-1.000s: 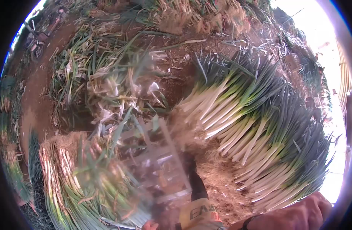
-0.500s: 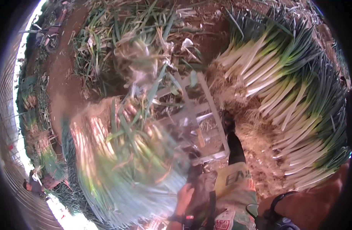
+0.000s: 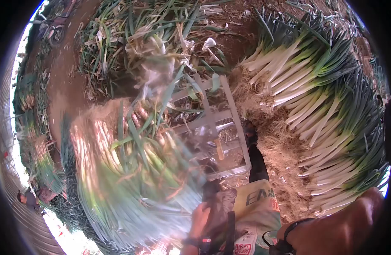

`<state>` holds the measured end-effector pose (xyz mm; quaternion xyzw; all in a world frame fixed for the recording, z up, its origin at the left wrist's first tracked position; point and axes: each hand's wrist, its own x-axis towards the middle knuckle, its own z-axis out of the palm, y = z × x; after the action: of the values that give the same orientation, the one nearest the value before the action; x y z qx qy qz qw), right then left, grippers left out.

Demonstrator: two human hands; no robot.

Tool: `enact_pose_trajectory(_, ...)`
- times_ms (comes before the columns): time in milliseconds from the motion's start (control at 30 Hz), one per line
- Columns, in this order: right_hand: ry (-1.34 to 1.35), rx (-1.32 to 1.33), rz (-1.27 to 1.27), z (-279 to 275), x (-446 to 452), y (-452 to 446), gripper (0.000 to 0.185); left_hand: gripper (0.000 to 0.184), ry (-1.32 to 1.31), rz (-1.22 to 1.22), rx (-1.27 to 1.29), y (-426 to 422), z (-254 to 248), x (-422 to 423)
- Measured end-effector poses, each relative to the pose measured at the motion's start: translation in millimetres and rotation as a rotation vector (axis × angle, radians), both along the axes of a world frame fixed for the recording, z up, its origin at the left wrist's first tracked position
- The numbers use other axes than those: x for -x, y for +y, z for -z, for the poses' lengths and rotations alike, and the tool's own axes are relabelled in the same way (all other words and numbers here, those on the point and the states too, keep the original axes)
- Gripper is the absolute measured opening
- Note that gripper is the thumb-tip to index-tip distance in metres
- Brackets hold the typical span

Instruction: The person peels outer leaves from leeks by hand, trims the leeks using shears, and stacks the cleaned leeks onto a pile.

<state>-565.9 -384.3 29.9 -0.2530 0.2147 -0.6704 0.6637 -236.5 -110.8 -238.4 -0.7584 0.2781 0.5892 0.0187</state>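
My left hand (image 3: 199, 220), with a dark band at its wrist, is low in the middle. It lies against the dark cloth over my left leg, beside the leafy ends of a heap of long green onions (image 3: 131, 182). Its fingers are partly hidden and blurred. At the lower right, my right hand (image 3: 284, 231) shows only in part below a black wristband. A thin dark loop (image 3: 269, 239) is beside it; I cannot make out its fingers or any hold. A printed sack-like cloth (image 3: 255, 204) covers my lap between the hands.
A metal frame (image 3: 233, 123) stands ahead of my lap. Rows of green onions (image 3: 318, 97) lie along the right, roots inward. Loose leaves and trimmings (image 3: 114, 46) cover the ground ahead. Another person (image 3: 31, 197) is at the far left, by a ribbed wall (image 3: 17, 221).
The whole view has shifted slightly, with most things now a little further left. My left hand stays by my lap. The right arm has moved slightly; no grasp or release shows.
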Motion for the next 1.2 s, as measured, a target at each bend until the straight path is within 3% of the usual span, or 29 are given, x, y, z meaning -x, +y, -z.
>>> enact_pose_trajectory(200,0.003,-0.005,-0.007,0,-1,2,0.036,0.039,-0.029,0.046,0.1,10,3,-4)
enact_pose_trajectory(667,0.043,-0.025,-0.031,2,-4,1,0.036,0.049,0.011,-0.052,-0.004,-6,-6,0)
enact_pose_trajectory(833,0.014,-0.033,-0.045,3,-8,-1,0.035,0.04,0.013,-0.053,0.063,4,1,-3)
enact_pose_trajectory(1200,-0.178,-0.05,-0.212,20,-69,-17,0.035,0.041,-0.06,-0.031,0.107,6,5,0)
